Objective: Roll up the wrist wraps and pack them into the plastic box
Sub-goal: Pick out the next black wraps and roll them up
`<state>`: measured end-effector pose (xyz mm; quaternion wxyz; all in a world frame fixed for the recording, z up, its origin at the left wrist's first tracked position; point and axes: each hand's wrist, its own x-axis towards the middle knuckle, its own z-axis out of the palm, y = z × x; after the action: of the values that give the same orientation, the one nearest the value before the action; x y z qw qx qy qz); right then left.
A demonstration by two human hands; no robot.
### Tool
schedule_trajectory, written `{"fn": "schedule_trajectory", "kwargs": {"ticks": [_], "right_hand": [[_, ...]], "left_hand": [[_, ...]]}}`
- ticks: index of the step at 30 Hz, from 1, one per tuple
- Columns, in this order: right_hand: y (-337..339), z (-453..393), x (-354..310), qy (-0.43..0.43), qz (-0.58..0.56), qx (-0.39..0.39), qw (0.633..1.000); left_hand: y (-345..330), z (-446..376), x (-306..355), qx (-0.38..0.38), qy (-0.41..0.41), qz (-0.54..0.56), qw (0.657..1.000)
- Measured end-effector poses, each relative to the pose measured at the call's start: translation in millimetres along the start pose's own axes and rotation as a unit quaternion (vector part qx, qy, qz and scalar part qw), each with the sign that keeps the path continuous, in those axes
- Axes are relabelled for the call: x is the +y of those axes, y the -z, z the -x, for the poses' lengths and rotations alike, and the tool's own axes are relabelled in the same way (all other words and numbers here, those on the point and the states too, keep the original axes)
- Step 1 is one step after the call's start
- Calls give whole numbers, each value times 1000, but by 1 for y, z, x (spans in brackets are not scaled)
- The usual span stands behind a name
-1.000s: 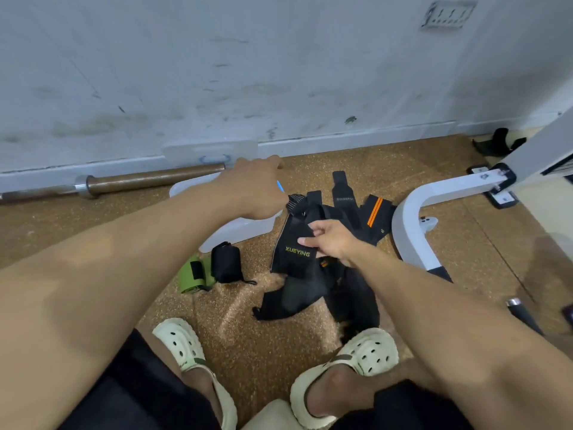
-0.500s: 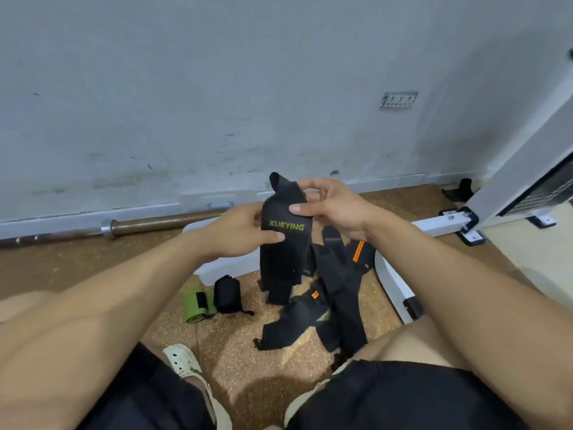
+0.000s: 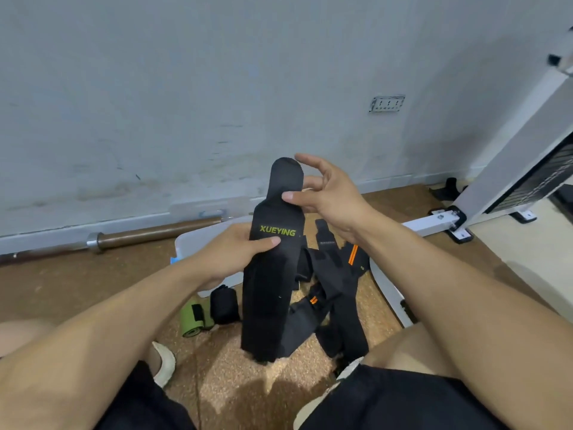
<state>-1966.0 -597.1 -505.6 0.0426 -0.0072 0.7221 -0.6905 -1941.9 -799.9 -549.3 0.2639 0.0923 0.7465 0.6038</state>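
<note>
A long black wrist wrap (image 3: pixel 273 287) with yellow-green XUEYING lettering hangs upright in front of me. My left hand (image 3: pixel 229 252) grips it at the lettering, thumb across the front. My right hand (image 3: pixel 325 193) touches its upper part with the thumb, other fingers spread apart. On the floor lie a rolled green wrap (image 3: pixel 193 318) and a rolled black wrap (image 3: pixel 224 306). A pile of unrolled black wraps (image 3: pixel 338 293), some with orange stripes, lies behind the held one. The white plastic box (image 3: pixel 192 243) sits behind my left hand, mostly hidden.
A barbell (image 3: pixel 136 235) lies along the wall at the left. A white machine frame (image 3: pixel 434 225) with a curved foot stands at the right. My knees, black shorts and pale clogs (image 3: pixel 162 364) fill the bottom of the view. The floor is brown cork.
The black wrap was picked off the pile and lifted upright in both hands. My right hand's fingers have opened, leaving only the thumb on the wrap. The view tilted upward.
</note>
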Motion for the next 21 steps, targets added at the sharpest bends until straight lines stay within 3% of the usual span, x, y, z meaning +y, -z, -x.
{"fn": "schedule_trajectory", "kwargs": {"ticks": [3,9,13,16,19,21], "right_hand": [[-7,-5,5,13,35,36,999],[-16,-10,7,-10,117,62,991],[-7,-27,11,-80,194,-5,978],[-5,-44,27,-120,188,-59,973],[2,-60,70,-155,114,-6,981],[12,-65,123,-184,151,47,970]], "left_hand": [[4,-9,-5,-2,-4,1,1000],[10,-16,-12,100,-20,-14,995],[10,-25,-8,104,-31,-1,994],[12,-38,-12,130,-24,-67,989],[12,-53,-26,111,14,-125,986],[9,-64,-35,93,47,-154,983]]}}
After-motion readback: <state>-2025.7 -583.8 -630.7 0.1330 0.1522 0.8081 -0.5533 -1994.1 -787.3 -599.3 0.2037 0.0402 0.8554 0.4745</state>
